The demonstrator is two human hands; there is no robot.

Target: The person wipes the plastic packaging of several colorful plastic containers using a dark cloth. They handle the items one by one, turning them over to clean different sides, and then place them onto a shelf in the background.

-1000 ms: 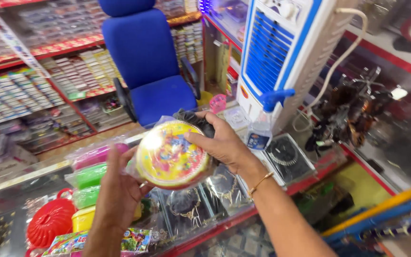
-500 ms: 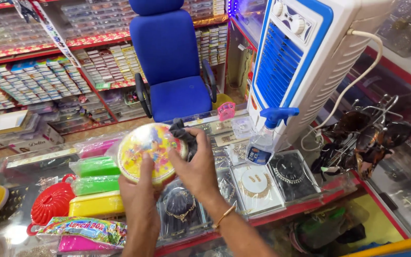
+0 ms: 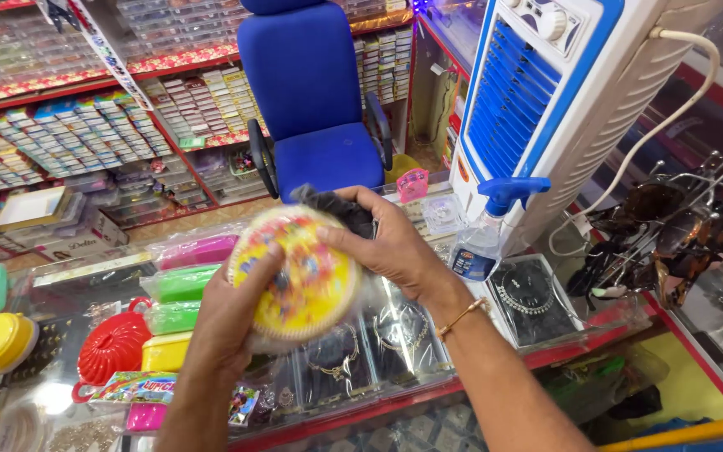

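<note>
**Round pack held over a crowded counter**

The upper right is filled by a white and blue air cooler (image 3: 546, 100), its top and right side cut off by the frame. Behind the counter a blue chair (image 3: 315, 100) is seen, its headrest cropped at the top. The glass counter (image 3: 395, 393) is mostly covered by goods, and what lies under the glass is blurred by reflections.

At the centre a round pack (image 3: 299, 276), yellow with many small coloured pieces and wrapped in clear plastic, is held above the counter by both hands. Its lower left edge is hidden by the left hand (image 3: 228, 322), which is closed around it, thumb laid across the face. Its upper right edge is gripped by the right hand (image 3: 395, 247), fingers curled; a dark cloth (image 3: 340, 209) is also pinched in that hand, and most of it is hidden behind the fingers.

A spray bottle (image 3: 487, 230) is stood just beside the cooler. To the left, lunch boxes (image 3: 182, 285) in pink, green and yellow are stacked, partly covered by the left forearm.
</note>
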